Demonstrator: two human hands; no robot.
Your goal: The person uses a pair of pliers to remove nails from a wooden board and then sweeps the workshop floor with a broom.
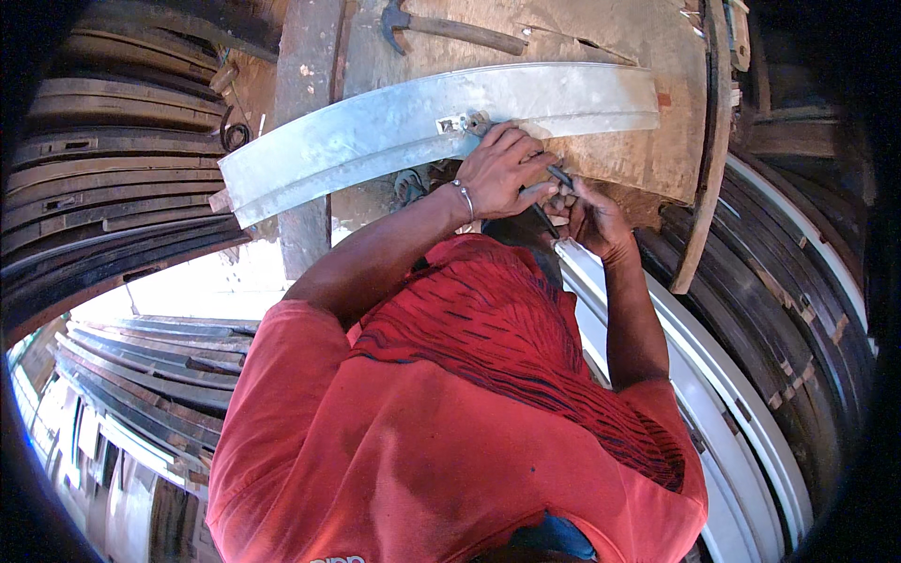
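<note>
A curved pale metal strip (pixel 347 131) lies across the wooden counter (pixel 619 164). The left hand (pixel 507 174) sits beside its small fitting (pixel 479 123), fingers bent, their hold impossible to tell; further right, the right hand's (pixel 598 218) fingers close on a slim dark rod (pixel 560 176).

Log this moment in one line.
left hand: at metal strip | right hand: holding dark tool | hammer: on bench, beyond strip
</note>
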